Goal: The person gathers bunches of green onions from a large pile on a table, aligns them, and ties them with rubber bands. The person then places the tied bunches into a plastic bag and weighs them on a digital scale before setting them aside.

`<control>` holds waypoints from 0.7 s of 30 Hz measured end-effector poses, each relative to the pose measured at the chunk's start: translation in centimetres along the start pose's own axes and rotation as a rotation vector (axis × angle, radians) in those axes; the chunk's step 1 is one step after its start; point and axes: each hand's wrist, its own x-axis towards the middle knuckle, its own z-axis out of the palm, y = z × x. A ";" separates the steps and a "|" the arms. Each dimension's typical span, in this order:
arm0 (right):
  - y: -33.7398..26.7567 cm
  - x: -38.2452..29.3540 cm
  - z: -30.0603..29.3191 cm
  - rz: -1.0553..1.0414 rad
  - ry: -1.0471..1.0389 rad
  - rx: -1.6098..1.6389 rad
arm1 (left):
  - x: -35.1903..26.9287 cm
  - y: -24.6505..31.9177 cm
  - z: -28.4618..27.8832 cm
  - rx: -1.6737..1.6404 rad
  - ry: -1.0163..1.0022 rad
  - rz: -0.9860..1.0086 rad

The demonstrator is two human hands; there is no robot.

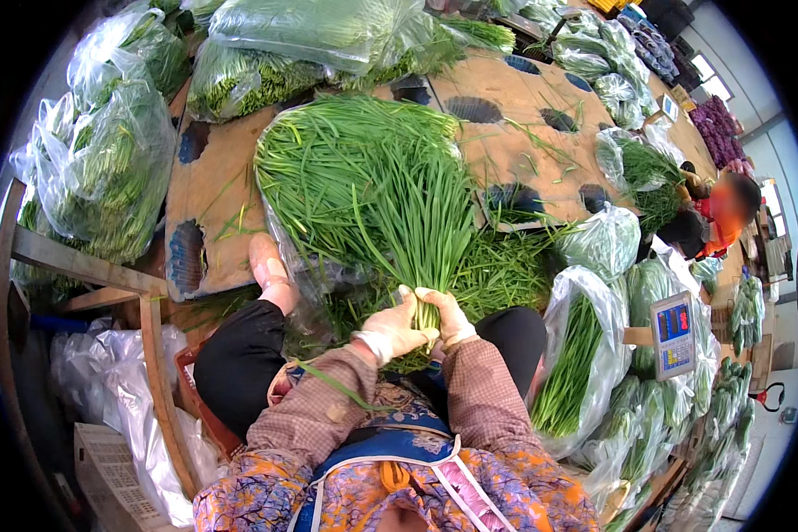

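Both my hands wear pale gloves and grip the pale stem end of a bunch of green garlic chives [422, 213]. My left hand [389, 329] holds it from the left, and my right hand [447, 316] closes on it from the right. The long leaves fan out away from me over a big heap of similar chives [326, 166] lying on clear plastic. Loose green trimmings [505, 269] cover the floor just beyond my right knee. To the right, an open clear plastic bag [575, 359] holds more chives.
Cardboard sheets with cut holes [229, 193] lie under the heap. Bagged greens [113, 173] stand at the left, behind a wooden frame [156, 346]. A digital scale display [673, 336] rises on the right among filled bags. Another person [721, 213] sits farther right.
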 end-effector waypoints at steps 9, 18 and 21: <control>-2.2 -7.3 1.1 -0.225 -0.018 0.043 | 1.1 -6.9 0.8 -0.666 0.206 -0.038; -6.8 -11.3 -1.2 -0.349 -0.193 -0.053 | 5.0 -5.6 -1.6 1.198 0.178 -0.019; -7.9 -14.4 -0.7 -0.446 -0.210 -0.107 | 4.6 3.0 -4.9 1.187 0.026 -0.062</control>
